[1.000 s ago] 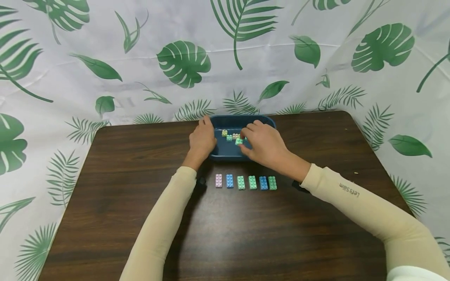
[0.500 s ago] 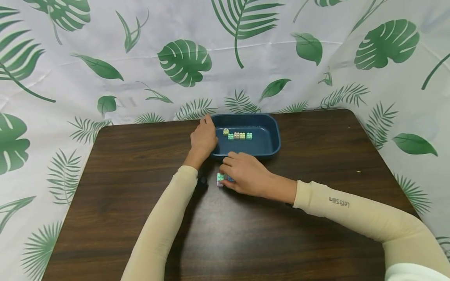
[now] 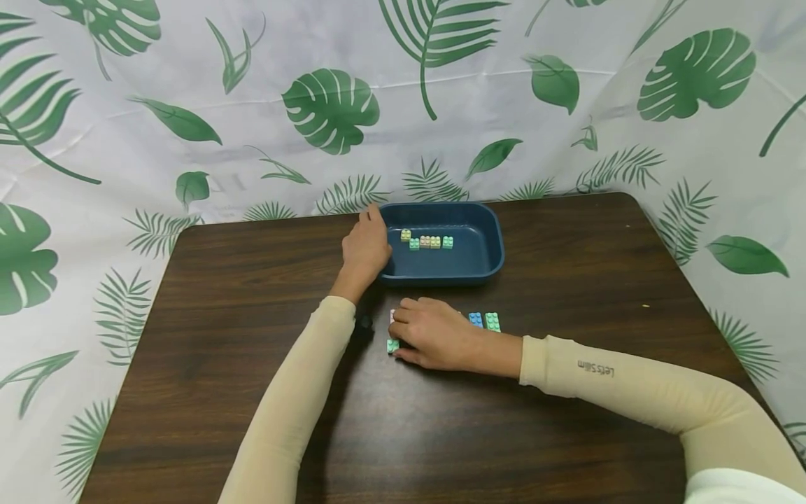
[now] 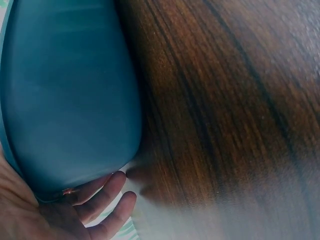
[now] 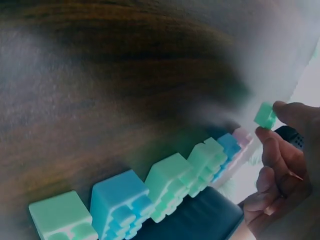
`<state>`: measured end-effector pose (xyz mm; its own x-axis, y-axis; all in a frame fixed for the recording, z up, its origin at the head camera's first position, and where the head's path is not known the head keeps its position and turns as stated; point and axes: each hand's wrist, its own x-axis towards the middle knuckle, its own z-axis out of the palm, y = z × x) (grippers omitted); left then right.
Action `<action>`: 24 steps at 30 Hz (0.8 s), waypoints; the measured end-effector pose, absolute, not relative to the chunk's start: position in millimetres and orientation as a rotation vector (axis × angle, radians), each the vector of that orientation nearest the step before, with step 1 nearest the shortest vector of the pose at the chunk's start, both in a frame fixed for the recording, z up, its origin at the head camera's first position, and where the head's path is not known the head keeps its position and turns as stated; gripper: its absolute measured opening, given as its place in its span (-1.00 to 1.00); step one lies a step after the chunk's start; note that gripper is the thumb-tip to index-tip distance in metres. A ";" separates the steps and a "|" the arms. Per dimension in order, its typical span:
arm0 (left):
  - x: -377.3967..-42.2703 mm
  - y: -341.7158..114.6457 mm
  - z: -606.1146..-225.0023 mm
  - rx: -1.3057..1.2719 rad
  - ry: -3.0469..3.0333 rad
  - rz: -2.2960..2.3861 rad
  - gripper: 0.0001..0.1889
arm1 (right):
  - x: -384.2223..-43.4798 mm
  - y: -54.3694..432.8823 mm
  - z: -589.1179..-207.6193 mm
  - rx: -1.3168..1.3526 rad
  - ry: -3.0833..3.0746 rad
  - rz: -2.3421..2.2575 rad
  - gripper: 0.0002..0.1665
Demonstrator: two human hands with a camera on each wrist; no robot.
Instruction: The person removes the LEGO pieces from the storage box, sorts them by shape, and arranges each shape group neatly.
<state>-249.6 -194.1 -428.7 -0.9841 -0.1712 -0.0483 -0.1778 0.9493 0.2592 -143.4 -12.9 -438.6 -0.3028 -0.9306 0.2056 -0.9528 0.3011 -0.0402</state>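
My right hand [image 3: 434, 334] pinches a small green toy brick [image 3: 393, 346] between thumb and finger, low over the table in front of the row of bricks. In the right wrist view, that green brick [image 5: 265, 115] sits at the fingertips, apart from the row. The row holds longer bricks: a pink one [image 5: 243, 137], blue ones [image 5: 120, 197] and green ones [image 5: 62, 215]. My right hand hides part of it in the head view. My left hand [image 3: 366, 245] holds the left end of the dark blue tray [image 3: 441, 281], its fingers [image 4: 102, 200] against the outer end wall.
Inside the tray lie several small bricks, among them a yellow one [image 3: 406, 235] and a green one [image 3: 448, 242]. The brown wooden table [image 3: 567, 448] ends at a leaf-print cloth [image 3: 252, 105] behind and to the sides.
My right hand has taken the small green brick out of the tray, passed over the pink brick and come down nearer me. The left hand stays at the tray.
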 end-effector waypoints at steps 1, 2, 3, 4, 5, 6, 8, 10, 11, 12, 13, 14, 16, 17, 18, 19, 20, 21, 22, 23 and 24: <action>-249.6 -193.9 -428.4 -0.277 3.075 0.410 -0.29 | -143.0 -13.1 -439.2 1.762 -2.419 0.230 -0.72; -249.6 -193.7 -428.0 -0.278 3.074 0.407 -0.29 | -142.7 -13.4 -440.0 1.762 -2.425 0.230 -0.72; -249.5 -193.4 -427.7 -0.279 3.073 0.405 -0.29 | -142.3 -13.5 -440.6 1.762 -2.430 0.226 -0.72; -249.5 -193.1 -427.4 -0.280 3.071 0.403 -0.28 | -141.9 -13.7 -441.3 1.761 -2.435 0.220 -0.71; -249.4 -192.9 -427.2 -0.281 3.071 0.402 -0.28 | -141.6 -13.7 -441.9 1.760 -2.440 0.216 -0.71; -249.4 -192.8 -427.1 -0.283 3.070 0.402 -0.28 | -141.3 -13.7 -442.6 1.759 -2.442 0.209 -0.71; -249.4 -192.8 -427.3 -0.285 3.069 0.402 -0.27 | -140.8 -13.7 -443.8 1.758 -2.443 0.200 -0.70; -249.7 -193.1 -427.7 -0.284 3.068 0.404 -0.27 | -141.0 -13.3 -444.0 1.758 -2.437 0.192 -0.70; -249.8 -193.3 -427.7 -0.283 3.067 0.405 -0.27 | -141.5 -12.9 -443.9 1.755 -2.434 0.191 -0.69; -249.9 -193.5 -427.8 -0.281 3.066 0.406 -0.27 | -142.1 -12.4 -442.9 1.752 -2.432 0.194 -0.67; -250.0 -193.8 -427.8 -0.277 3.065 0.407 -0.27 | -143.0 -11.9 -441.6 1.749 -2.430 0.196 -0.66; -250.0 -194.0 -427.8 -0.274 3.064 0.407 -0.27 | -144.2 -11.4 -439.9 1.744 -2.427 0.204 -0.64; -249.8 -194.2 -427.5 -0.271 3.061 0.411 -0.26 | -147.5 -10.0 -435.5 1.725 -2.428 0.240 -0.63; -249.8 -194.5 -427.5 -0.269 3.061 0.412 -0.26 | -149.3 -9.2 -432.4 1.711 -2.430 0.272 -0.62; -249.6 -194.6 -427.5 -0.269 3.058 0.414 -0.25 | -151.4 -8.2 -429.3 1.696 -2.431 0.308 -0.63; -249.5 -194.8 -427.4 -0.267 3.057 0.416 -0.25 | -153.9 -6.9 -426.4 1.679 -2.430 0.348 -0.65; -249.3 -195.0 -427.3 -0.266 3.057 0.418 -0.24 | -156.7 -5.5 -423.6 1.657 -2.427 0.392 -0.66; -249.1 -195.0 -427.5 -0.265 3.060 0.416 -0.25 | -159.6 -3.7 -420.6 1.630 -2.425 0.440 -0.67; -249.2 -195.1 -427.8 -0.261 3.064 0.414 -0.27 | -162.5 -1.6 -417.3 1.598 -2.424 0.481 -0.68; -249.1 -195.1 -428.1 -0.258 3.070 0.412 -0.30 | -166.0 1.0 -414.3 1.564 -2.423 0.515 -0.70; -249.1 -195.0 -428.2 -0.255 3.077 0.409 -0.32 | -169.8 3.8 -411.5 1.523 -2.426 0.536 -0.71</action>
<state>-249.1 -195.0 -428.2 -0.9862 -0.1581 -0.0486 -0.1653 0.9521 0.2572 -169.8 3.8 -411.5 -0.4351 -0.8174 0.3776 -0.9004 0.3942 -0.1842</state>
